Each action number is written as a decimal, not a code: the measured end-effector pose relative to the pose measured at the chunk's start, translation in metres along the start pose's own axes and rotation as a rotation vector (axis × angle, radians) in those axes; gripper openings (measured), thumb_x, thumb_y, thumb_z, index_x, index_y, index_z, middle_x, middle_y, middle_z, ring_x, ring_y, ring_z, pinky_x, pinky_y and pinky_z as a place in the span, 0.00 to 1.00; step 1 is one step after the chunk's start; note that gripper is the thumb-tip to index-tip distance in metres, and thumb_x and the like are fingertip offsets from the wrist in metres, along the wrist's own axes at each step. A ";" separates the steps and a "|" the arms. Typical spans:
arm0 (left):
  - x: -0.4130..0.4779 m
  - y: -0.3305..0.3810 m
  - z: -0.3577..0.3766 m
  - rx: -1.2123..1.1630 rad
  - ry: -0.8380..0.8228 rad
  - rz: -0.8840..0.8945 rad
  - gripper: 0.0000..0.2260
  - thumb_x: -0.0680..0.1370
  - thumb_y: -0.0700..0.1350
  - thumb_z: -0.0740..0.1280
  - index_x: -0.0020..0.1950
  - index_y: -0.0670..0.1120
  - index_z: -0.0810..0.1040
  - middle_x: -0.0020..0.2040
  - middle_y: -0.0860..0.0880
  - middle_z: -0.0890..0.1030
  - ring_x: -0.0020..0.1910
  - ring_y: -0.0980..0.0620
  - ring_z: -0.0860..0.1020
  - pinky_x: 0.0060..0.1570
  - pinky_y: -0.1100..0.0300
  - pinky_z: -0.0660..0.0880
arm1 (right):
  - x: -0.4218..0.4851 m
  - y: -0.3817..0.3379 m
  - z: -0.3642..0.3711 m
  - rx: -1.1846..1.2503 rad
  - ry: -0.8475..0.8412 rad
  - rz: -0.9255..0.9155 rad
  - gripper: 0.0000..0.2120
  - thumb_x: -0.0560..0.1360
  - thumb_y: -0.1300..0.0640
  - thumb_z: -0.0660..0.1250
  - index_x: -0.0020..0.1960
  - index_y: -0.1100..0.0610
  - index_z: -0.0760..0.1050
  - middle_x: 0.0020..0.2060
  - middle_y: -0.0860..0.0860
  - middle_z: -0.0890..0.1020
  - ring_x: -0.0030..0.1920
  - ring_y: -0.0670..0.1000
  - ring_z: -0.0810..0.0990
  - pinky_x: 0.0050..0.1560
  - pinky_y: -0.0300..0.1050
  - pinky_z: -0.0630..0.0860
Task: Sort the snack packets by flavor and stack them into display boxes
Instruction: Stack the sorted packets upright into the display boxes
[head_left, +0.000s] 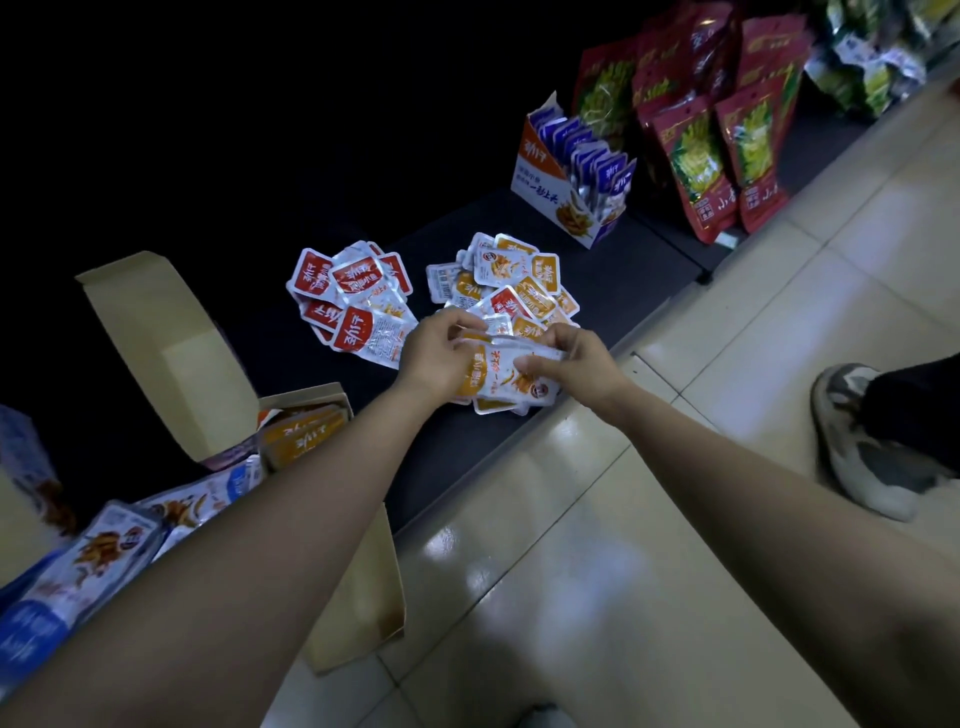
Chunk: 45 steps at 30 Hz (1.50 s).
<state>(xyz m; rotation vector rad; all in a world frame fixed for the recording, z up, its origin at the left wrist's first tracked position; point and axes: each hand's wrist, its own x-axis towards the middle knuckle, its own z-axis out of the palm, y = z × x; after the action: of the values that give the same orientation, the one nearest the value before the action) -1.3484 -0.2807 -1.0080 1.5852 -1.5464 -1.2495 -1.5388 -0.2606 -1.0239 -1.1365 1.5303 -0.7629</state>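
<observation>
Two heaps, red packets (353, 296) and orange packets (519, 286), are crowding the shelf (467, 457). Left hand (434, 358) and right hand (582, 364) are pinching an orange stack (498, 379).

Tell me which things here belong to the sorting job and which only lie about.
Job: held orange packets, left hand, right hand, red pile, orange pile, open box, blue display box, blue packets.
Lying about: large red bags, shoe.

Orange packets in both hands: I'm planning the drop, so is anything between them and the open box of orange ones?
Nothing visible does. Only bare dark shelf lies between the orange packets and the open box; the red pile sits farther back, off that path.
</observation>
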 end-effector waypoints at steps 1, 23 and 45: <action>-0.003 0.002 -0.003 -0.060 0.020 -0.020 0.09 0.78 0.37 0.64 0.55 0.49 0.77 0.54 0.47 0.78 0.54 0.49 0.78 0.53 0.53 0.78 | -0.003 -0.003 0.001 0.062 -0.020 0.016 0.11 0.71 0.60 0.75 0.46 0.61 0.73 0.49 0.59 0.83 0.51 0.60 0.83 0.51 0.54 0.82; -0.067 0.006 -0.039 -0.621 0.058 -0.214 0.12 0.75 0.47 0.71 0.52 0.40 0.78 0.49 0.41 0.84 0.48 0.42 0.83 0.53 0.42 0.79 | -0.073 -0.070 0.067 0.107 0.002 -0.109 0.18 0.72 0.56 0.74 0.57 0.66 0.77 0.50 0.58 0.85 0.49 0.56 0.85 0.52 0.52 0.81; -0.034 0.031 0.007 -0.987 0.036 -0.281 0.27 0.81 0.64 0.47 0.53 0.50 0.81 0.48 0.46 0.85 0.46 0.47 0.84 0.51 0.48 0.79 | 0.000 -0.064 0.027 0.359 -0.348 0.004 0.09 0.80 0.60 0.64 0.58 0.63 0.76 0.52 0.59 0.84 0.51 0.57 0.84 0.53 0.53 0.81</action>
<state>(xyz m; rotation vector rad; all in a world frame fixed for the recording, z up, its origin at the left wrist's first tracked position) -1.3632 -0.2516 -0.9755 1.1339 -0.4850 -1.7350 -1.4955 -0.2807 -0.9732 -0.9380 1.0552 -0.7559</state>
